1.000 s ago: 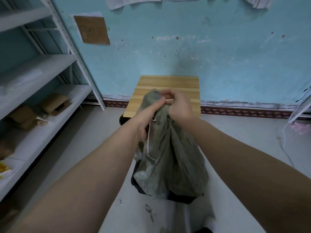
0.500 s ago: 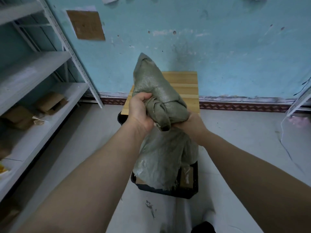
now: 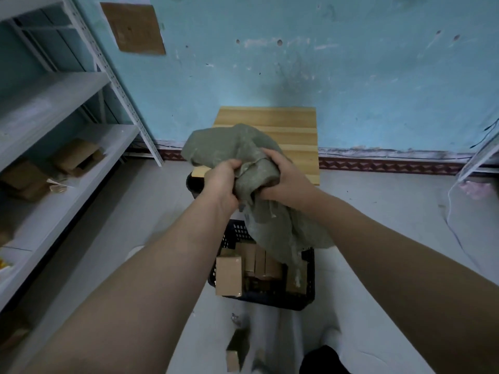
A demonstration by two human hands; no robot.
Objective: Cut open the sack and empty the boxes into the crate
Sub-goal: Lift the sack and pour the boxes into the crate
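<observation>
sack (image 3: 259,190) hangs bunched between both fists above the crate (image 3: 307,298), its loose end trailing down among the boxes (image 3: 228,275) already lying inside. left hand (image 3: 222,182) is clenched on a wad of the cloth, right hand (image 3: 286,179) closed around the fold beside it. the weave looks soft, limp and light now, probably near empty; gathering it by the bunched corners as they do seems the surest hold, since it slumps anywhere else. boxes look like stiff, plain cardboard. one small box (image 3: 233,360) lies on the floor, outside the crate. no readable writing anywhere.
</observation>
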